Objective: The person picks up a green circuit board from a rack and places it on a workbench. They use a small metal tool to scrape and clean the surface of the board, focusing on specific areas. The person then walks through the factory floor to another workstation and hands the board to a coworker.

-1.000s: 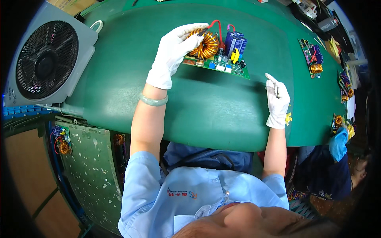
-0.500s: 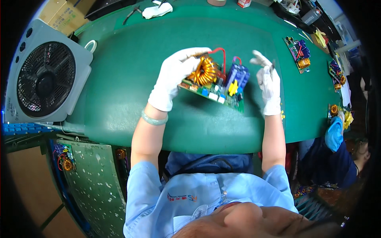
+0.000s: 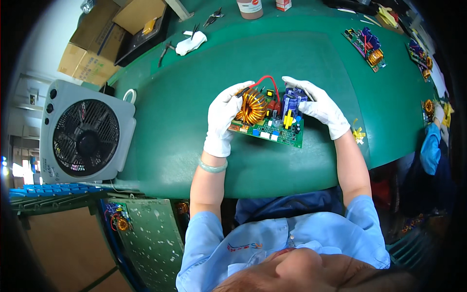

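1. The green circuit board [image 3: 270, 130] lies near the middle of the green counter [image 3: 170, 121], a little toward the counter's near edge.
2. The left hand [image 3: 224, 117], in a white glove, has its grip closed on the board's left end, fingers curled over the copper coil [image 3: 253, 107].
3. The right hand [image 3: 314, 104], also gloved, grasps the board's far right corner by the blue capacitors [image 3: 292, 102].
4. A red wire [image 3: 267, 80] arches above the board between the two hands.
5. Left of the board, bare counter runs to the curved edge, where a grey box fan [image 3: 85, 131] stands just beyond.
6. Beyond the board lies open green surface, then a white glove [image 3: 190, 44] and small tools.
7. Right of the board, another circuit board [image 3: 366, 43] lies well apart, near the far right edge.
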Available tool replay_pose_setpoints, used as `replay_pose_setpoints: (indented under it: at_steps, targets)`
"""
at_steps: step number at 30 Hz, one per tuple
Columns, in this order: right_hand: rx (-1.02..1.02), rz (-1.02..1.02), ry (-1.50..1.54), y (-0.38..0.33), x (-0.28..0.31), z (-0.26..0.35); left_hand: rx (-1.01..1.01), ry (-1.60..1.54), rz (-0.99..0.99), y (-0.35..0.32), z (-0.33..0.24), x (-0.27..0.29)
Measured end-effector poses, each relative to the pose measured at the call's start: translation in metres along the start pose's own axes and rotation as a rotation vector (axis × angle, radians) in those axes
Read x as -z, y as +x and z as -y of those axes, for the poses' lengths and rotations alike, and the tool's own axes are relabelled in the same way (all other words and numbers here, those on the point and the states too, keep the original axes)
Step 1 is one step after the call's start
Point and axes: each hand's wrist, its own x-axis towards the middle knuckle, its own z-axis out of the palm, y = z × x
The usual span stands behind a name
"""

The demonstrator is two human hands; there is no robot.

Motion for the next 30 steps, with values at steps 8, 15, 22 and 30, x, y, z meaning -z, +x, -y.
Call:
replay_pose_setpoints:
  at_steps: [8,15,22,30]
  targets:
    - [-0.059,-0.101,-0.129,-0.005,0.003,0.017,-0.094,0.170,-0.052,0.004,0.005,-0.008]
    - [-0.015,-0.118,-0.119,-0.006,0.010,0.021,-0.495,0.728,0.100,-0.008,-0.025,-0.016]
    - [-0.094,-0.171,-0.124,-0.003,0.013,0.018,-0.634,1.215,0.151,-0.016,-0.030,-0.030]
    - [-0.068,-0.112,-0.112,-0.003,0.016,0.015,-0.655,1.288,0.189,-0.016,-0.029,-0.035]
